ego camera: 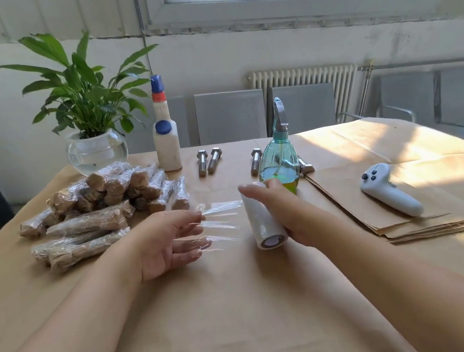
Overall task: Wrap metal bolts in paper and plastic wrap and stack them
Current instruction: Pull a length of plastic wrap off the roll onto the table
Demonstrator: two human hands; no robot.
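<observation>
My right hand (280, 213) grips the roll of plastic wrap (263, 220) while my left hand (171, 242), fingers loosely spread, draws a clear sheet (220, 224) leftward from the roll: the film step, by my reckoning. Next comes tearing it free and fetching a bolt. Beyond the roll lie bare bolts (208, 161); far left of it, the wrapped stack (99, 205).

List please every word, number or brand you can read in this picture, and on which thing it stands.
None can be read.
White glue bottle: no label shows.
Green spray bottle: no print shows.
White controller: button marks too small to read.
Plastic wrap roll: blank.
</observation>
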